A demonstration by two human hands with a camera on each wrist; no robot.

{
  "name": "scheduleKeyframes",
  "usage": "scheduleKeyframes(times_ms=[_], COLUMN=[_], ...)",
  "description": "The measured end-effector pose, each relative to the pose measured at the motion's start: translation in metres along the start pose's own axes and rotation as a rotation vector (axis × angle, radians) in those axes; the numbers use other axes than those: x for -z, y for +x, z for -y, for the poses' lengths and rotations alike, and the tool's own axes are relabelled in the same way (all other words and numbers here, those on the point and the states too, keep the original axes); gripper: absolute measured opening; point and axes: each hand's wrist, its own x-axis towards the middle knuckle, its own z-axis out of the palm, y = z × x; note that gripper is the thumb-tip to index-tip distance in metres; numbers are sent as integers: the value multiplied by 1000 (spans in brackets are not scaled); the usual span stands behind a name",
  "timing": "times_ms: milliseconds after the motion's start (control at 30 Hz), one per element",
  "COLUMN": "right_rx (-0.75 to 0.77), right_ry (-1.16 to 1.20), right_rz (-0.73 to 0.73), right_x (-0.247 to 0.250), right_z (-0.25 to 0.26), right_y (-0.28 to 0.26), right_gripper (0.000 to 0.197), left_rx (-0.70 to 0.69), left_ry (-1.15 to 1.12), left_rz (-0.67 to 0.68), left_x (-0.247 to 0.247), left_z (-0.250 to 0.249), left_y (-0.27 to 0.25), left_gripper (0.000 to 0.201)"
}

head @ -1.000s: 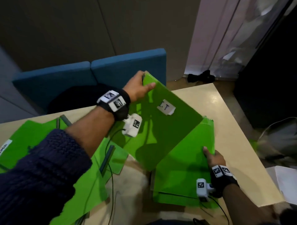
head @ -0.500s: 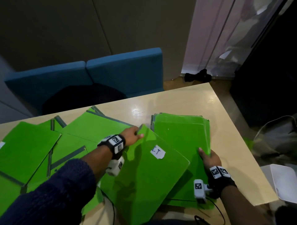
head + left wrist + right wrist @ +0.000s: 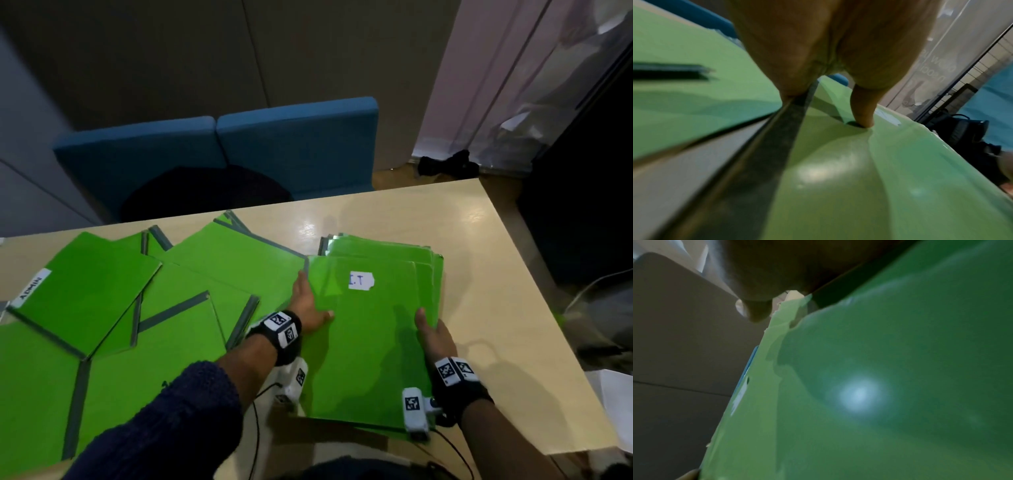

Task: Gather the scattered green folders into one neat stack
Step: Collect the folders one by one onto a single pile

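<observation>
lower stack folders (image 3: 428, 255) mostly covered; right hands' fingers (image 3: 422, 317) partly hidden.

bench (image 3: 394, 209) pale wood | stack of green folders (image 3: 370, 342) at right | scattered green folders (image 3: 113, 308) overlapping at left

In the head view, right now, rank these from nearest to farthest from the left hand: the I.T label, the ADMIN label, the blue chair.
From the left hand:
1. I.T label, just right, on the stack's top folder.
2. Blue chair, beyond the table.
3. ADMIN label, far left.
</observation>
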Motion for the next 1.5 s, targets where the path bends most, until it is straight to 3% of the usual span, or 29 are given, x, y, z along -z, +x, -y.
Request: scheduleKeyframes(times_ms=[100, 200, 300, 367, 433, 500, 633, 700, 867, 933, 1067, 1500], right_rx=[51, 75, 95, 86, 71, 67, 62, 51, 45, 50, 28, 32], right_ry=[-13, -2, -56, -57, -62, -67, -107, -109, -92, -95, -80, -44], right_rz=[-12, -27, -86, -103, -126, -138, -157, -166, -163, -168, -173, -132], right_x=[-3, -4, 2, 6, 6, 4, 3, 3, 3, 3, 3, 4], right_z=[-10, -6, 7, 7, 4, 1, -2, -3, -3, -3, -3, 3], right_y=[-4, -4, 3, 9, 10, 9, 9, 11, 11, 11, 10, 5], right_gripper=[66, 58, 47, 46, 47, 47, 51, 53, 54, 53, 54, 46], left_rx=[-82, -156, -261, -251, -177, -124, 132, 221, 201, 166, 229, 227], left_ry=[32, -7, 209, 481, 750, 877, 740, 710, 784, 802, 693, 820], left_rz=[82, 125, -91, -138, -10, 93, -95, -73, -87, -71, -51, -55], left_x=[-13, 16, 79, 121, 147, 163, 177, 170, 150, 152, 154, 162], left_z=[8, 12, 35, 64, 98, 132, 190, 206, 201, 198, 194, 186], left_y=[-7, -4, 1, 1, -4, -16, -40, -46, -40, -37, -36, -32], left_gripper=[122, 91, 64, 70, 90, 111, 129, 129, 109, 116, 130, 113])
